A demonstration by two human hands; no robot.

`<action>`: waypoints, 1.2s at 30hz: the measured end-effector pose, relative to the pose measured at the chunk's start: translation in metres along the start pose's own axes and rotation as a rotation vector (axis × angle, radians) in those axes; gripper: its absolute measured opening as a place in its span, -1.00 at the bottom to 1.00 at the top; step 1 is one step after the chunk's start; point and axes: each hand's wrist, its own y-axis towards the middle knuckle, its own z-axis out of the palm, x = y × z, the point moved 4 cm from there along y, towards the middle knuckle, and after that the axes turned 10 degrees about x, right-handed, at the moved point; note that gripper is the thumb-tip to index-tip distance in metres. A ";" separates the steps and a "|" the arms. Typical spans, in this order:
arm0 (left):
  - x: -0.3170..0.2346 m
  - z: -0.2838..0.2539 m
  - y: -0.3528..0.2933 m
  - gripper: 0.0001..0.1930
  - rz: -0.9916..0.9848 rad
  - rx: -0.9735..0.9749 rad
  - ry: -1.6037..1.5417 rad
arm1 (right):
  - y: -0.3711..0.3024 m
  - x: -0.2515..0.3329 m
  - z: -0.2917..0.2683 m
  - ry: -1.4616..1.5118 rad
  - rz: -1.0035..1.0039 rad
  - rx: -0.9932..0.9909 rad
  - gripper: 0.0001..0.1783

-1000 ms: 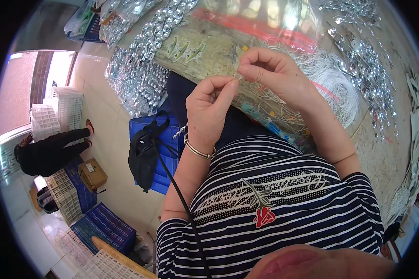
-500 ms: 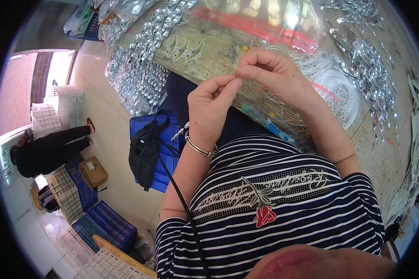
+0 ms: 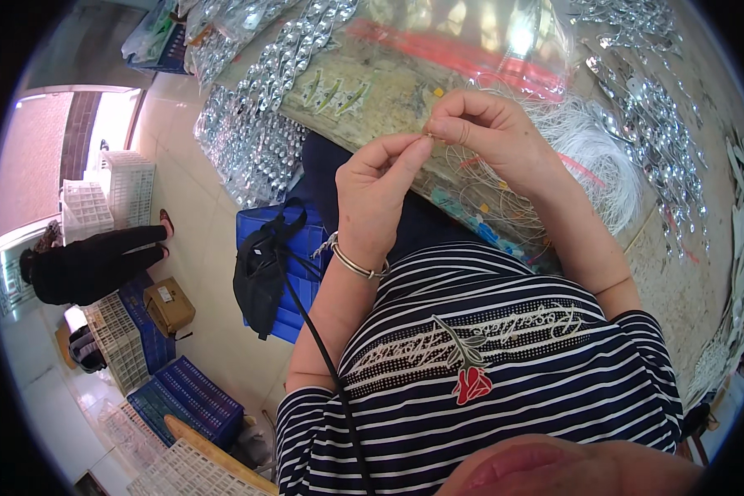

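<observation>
My left hand (image 3: pixel 372 190) is closed in a pinch, thumb against forefinger, above the table's near edge. Just to its right, my right hand (image 3: pixel 503 136) pinches too, the two sets of fingertips almost meeting. Something tiny, thin and pale shows between them, too small to name. Behind and beside my right hand lies a loose bundle of thin white cord (image 3: pixel 608 178), with a few strands looping below the wrist. Small green leaf-like pieces (image 3: pixel 337 93) lie on the table beyond my left hand.
Strands of shiny silver beads (image 3: pixel 252 132) hang off the table's left end; more silver strands (image 3: pixel 661 132) lie right. A clear bag with a red band (image 3: pixel 463 58) sits at the back. Left are a black bag (image 3: pixel 260 277), blue crates (image 3: pixel 186 397) and another person (image 3: pixel 99 264).
Both hands keep their pinch at nearly the same spot. The fingertips have parted slightly, and a tiny pale thing shows between them. The whole view has shifted a little.
</observation>
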 end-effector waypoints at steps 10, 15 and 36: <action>0.001 -0.003 -0.003 -0.84 -0.007 -0.018 -0.057 | -0.002 0.007 0.004 -0.004 -0.069 0.025 -0.82; 0.002 -0.003 -0.004 -0.84 0.000 -0.010 -0.083 | -0.003 0.007 0.005 0.011 -0.047 0.005 -0.80; 0.007 -0.006 -0.010 -0.88 -0.083 0.039 0.008 | -0.001 0.004 0.002 0.273 -0.019 0.098 -0.82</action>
